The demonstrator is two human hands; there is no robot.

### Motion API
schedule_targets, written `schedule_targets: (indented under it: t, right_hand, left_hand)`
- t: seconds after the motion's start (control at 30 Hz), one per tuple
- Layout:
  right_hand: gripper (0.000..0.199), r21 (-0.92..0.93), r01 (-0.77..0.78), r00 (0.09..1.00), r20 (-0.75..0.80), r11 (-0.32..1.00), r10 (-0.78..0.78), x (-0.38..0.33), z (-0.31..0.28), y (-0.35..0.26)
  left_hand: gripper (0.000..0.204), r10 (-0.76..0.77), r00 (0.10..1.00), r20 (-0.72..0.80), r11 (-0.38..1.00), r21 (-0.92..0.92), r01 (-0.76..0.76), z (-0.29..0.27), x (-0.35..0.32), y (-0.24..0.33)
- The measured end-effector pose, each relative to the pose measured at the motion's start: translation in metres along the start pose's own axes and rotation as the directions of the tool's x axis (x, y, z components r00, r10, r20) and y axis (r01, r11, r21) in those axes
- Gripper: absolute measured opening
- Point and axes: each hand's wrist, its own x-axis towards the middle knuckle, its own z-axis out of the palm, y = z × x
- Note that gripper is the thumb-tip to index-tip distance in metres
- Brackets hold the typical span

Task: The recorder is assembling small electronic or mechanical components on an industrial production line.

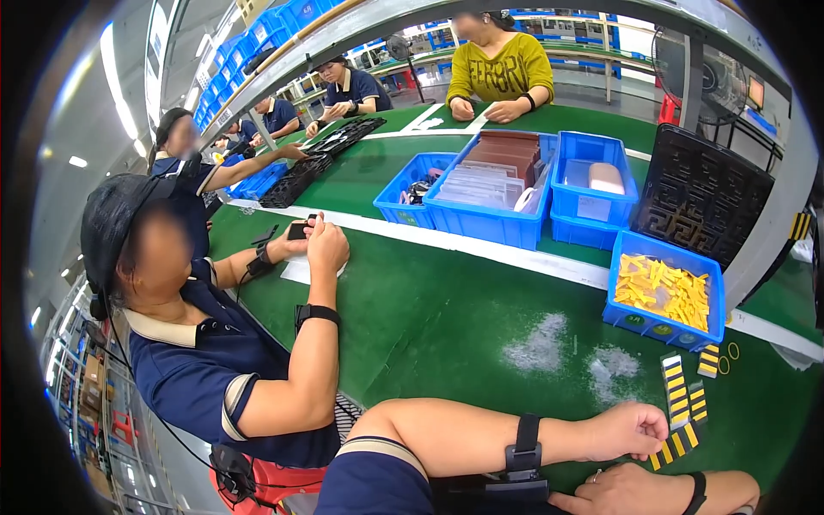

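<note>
My left hand (pixel 631 431) reaches across the green work surface (pixel 429 326) at the lower right, its fingers curled in. Whether anything small is inside them cannot be seen. Right by its fingertips lies a yellow-and-black striped strip (pixel 678 446). More striped strips (pixel 676 386) lie just beyond. Below it, my right hand (pixel 631 491) rests low with a ring on one finger. Its fingers stretch left, the index tip touching the edge of a dark flat object (pixel 493 498) whose kind I cannot make out. Both wrists wear black bands.
Two patches of small whitish bits (pixel 539 345) lie ahead. A blue bin (pixel 631 319) holds yellow pieces; blue bins (pixel 489 225) with brown and clear parts stand behind it. A black tray (pixel 699 197) leans by a metal post. A co-worker (pixel 215 343) sits close on my left.
</note>
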Motion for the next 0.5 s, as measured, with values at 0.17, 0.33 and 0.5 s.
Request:
schedule_targets:
  t: [0.17,0.33,0.5]
  right_hand:
    - [0.029,-0.026,-0.022,1.0,-0.003,0.999,0.022,-0.0007,0.0032,-0.001]
    - [0.024,-0.038,-0.034,0.999,-0.005,0.999,0.034,-0.0024,0.0041,-0.0033]
    - [0.03,-0.033,-0.048,0.999,-0.013,0.998,0.048,-0.0058,0.0074,0.0]
  left_hand:
    - [0.011,-0.009,1.0,0.023,1.0,0.005,0.009,-0.0011,0.001,-0.0027]
    - [0.009,0.001,1.0,0.024,0.999,0.054,-0.003,0.0027,-0.0025,0.0026]
    - [0.008,-0.003,0.999,0.052,0.996,0.084,-0.001,0.0021,0.0006,0.003]
